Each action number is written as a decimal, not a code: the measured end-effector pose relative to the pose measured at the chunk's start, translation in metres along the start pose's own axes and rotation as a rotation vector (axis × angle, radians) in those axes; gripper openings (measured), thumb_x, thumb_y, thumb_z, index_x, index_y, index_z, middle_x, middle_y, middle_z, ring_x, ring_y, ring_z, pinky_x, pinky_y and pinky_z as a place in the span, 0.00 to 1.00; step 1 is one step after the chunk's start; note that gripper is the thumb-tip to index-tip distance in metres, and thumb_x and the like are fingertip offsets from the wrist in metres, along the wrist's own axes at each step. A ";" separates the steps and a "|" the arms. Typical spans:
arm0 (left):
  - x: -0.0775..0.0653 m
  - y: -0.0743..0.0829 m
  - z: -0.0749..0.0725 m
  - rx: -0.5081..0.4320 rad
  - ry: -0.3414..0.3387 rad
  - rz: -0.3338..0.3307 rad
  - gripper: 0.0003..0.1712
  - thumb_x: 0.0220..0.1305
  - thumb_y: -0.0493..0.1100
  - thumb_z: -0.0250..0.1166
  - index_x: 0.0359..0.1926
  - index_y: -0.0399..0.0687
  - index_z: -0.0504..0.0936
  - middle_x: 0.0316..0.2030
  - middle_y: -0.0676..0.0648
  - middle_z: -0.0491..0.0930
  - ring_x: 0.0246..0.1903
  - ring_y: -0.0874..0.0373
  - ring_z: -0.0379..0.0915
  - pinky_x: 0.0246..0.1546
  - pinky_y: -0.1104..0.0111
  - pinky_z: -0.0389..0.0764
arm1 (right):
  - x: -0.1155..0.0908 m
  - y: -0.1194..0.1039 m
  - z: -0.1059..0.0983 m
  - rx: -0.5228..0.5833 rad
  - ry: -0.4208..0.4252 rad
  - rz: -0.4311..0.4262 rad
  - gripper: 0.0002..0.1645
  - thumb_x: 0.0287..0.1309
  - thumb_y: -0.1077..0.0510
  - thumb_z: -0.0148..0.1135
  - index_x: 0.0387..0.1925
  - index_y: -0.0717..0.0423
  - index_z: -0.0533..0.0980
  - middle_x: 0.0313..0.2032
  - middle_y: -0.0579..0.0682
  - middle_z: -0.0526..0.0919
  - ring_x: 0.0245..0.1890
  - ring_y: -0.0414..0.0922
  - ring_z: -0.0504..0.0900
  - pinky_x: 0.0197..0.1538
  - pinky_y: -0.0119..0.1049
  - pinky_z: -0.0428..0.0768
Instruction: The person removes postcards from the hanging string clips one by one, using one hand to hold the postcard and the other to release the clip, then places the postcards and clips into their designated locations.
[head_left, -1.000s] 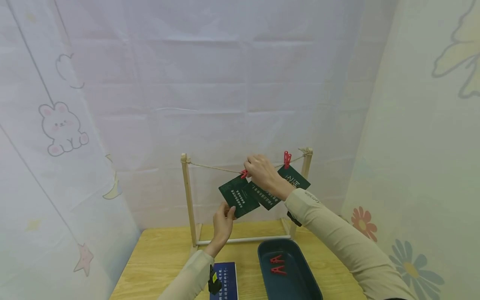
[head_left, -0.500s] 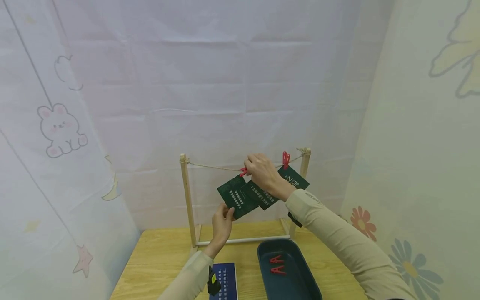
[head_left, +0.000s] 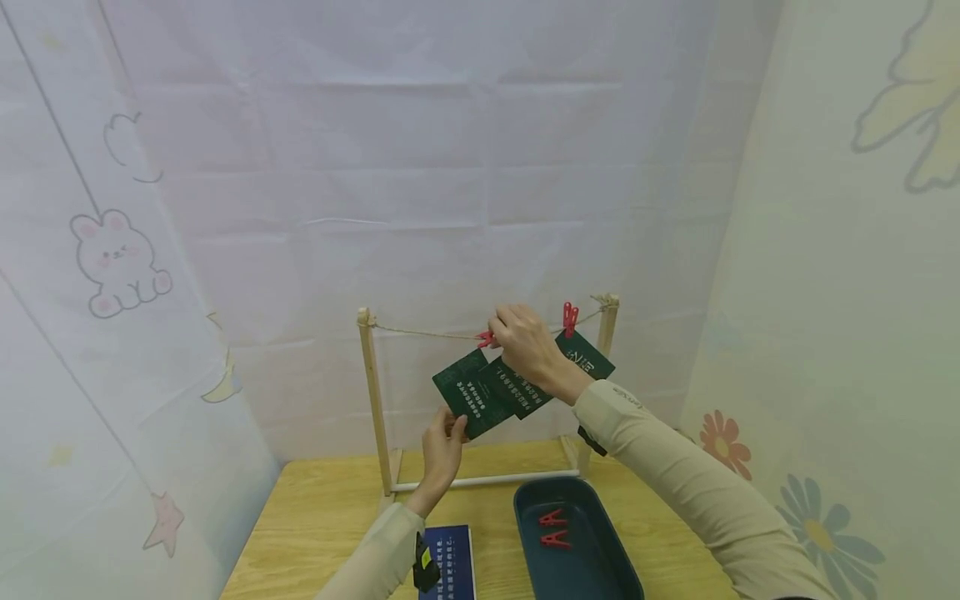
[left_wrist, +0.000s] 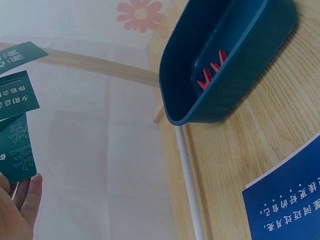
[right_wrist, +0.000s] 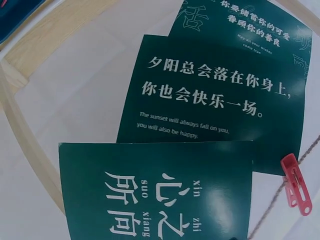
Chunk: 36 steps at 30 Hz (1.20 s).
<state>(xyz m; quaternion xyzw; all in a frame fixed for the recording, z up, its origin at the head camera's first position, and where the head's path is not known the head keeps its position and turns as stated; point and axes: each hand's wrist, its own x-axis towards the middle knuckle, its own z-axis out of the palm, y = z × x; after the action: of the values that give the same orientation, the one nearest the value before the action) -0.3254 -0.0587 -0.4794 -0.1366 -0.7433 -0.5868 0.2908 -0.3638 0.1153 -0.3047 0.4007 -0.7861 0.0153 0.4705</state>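
Note:
My left hand (head_left: 442, 450) pinches the lower corner of a green printed card (head_left: 465, 392), between thumb and fingers; the left wrist view shows this grip too. Above it, my right hand (head_left: 528, 342) pinches a red clothespin (head_left: 486, 339) at the string (head_left: 427, 333), close over the card's upper corner. A second green card (head_left: 513, 383) overlaps the first, partly behind the right hand. Farther right, a third card (head_left: 585, 354) hangs from an upright red clothespin (head_left: 570, 320). In the right wrist view another clothespin (right_wrist: 296, 184) sits on the string by the middle card.
The string spans a wooden frame (head_left: 371, 392) with a white lower bar (head_left: 487, 481). A dark blue tray (head_left: 611, 542) on the wooden table (head_left: 300, 517) holds two red clothespins (head_left: 554, 528). A blue printed card (head_left: 453, 558) lies left of the tray. Decorated sheets surround the table.
The clothespin in my right hand has risen slightly and tilted, from over the card's corner to just above it. The left hand's card has shifted a little left. The middle card shows more.

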 end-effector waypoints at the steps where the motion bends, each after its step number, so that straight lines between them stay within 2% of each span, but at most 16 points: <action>1: 0.000 0.000 0.000 -0.003 -0.001 0.001 0.04 0.69 0.30 0.60 0.43 0.34 0.77 0.33 0.37 0.84 0.29 0.43 0.82 0.28 0.63 0.86 | 0.000 0.000 0.000 -0.004 0.006 -0.002 0.12 0.49 0.70 0.73 0.24 0.61 0.75 0.25 0.51 0.71 0.25 0.47 0.71 0.33 0.40 0.74; 14: -0.002 -0.003 -0.005 -0.008 -0.005 -0.003 0.03 0.68 0.28 0.60 0.42 0.34 0.77 0.33 0.37 0.83 0.28 0.43 0.81 0.29 0.61 0.86 | -0.004 -0.002 0.002 -0.018 0.040 0.015 0.12 0.48 0.72 0.72 0.23 0.61 0.75 0.24 0.51 0.71 0.25 0.49 0.73 0.33 0.41 0.74; 23: -0.006 -0.005 -0.007 -0.011 -0.007 -0.024 0.02 0.68 0.30 0.61 0.41 0.35 0.77 0.33 0.37 0.84 0.29 0.43 0.82 0.28 0.62 0.86 | -0.014 -0.005 0.006 -0.023 0.053 -0.003 0.13 0.48 0.79 0.59 0.22 0.60 0.72 0.24 0.51 0.67 0.23 0.47 0.66 0.29 0.39 0.68; 29: -0.009 -0.008 -0.009 -0.022 -0.007 -0.039 0.02 0.68 0.31 0.61 0.41 0.35 0.77 0.34 0.37 0.84 0.30 0.42 0.82 0.28 0.61 0.86 | -0.023 -0.008 0.010 -0.004 0.032 -0.003 0.11 0.47 0.78 0.61 0.25 0.61 0.74 0.26 0.51 0.68 0.24 0.46 0.64 0.27 0.37 0.66; 36: -0.011 -0.014 -0.011 -0.036 -0.004 -0.023 0.03 0.69 0.32 0.61 0.39 0.33 0.77 0.33 0.36 0.84 0.29 0.41 0.82 0.27 0.61 0.86 | -0.036 -0.010 0.018 0.060 -0.006 -0.067 0.11 0.48 0.73 0.68 0.27 0.60 0.75 0.29 0.51 0.69 0.27 0.46 0.66 0.32 0.38 0.69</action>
<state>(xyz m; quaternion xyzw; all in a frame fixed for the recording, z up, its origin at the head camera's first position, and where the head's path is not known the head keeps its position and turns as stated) -0.3212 -0.0715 -0.4952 -0.1345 -0.7348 -0.6030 0.2800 -0.3622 0.1233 -0.3455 0.4407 -0.7728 0.0222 0.4562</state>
